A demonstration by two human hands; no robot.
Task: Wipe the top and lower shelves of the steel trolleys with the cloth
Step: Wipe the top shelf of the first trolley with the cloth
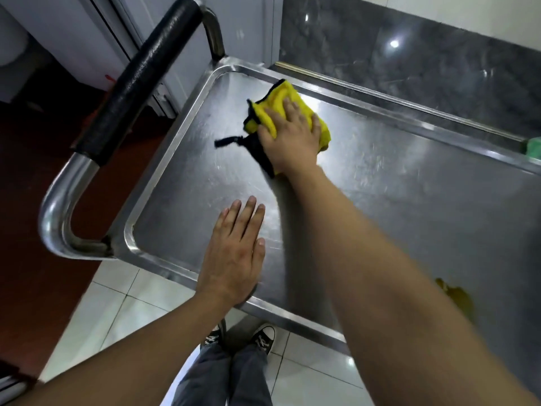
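A steel trolley's top shelf [395, 183] fills the middle of the view, with a raised rim all round. A yellow cloth with black edging [270, 108] lies on the shelf near its far left corner. My right hand [292, 136] presses flat on the cloth, fingers spread over it. My left hand [234, 253] rests flat on the shelf close to the near rim, fingers together, holding nothing. The lower shelf is hidden under the top one.
The trolley's tubular handle with a black grip [134, 80] stands at the left end. A grey marble wall [424, 68] runs behind the trolley. A green object [532, 146] sits at the far right rim. White floor tiles and my shoes [263, 335] show below.
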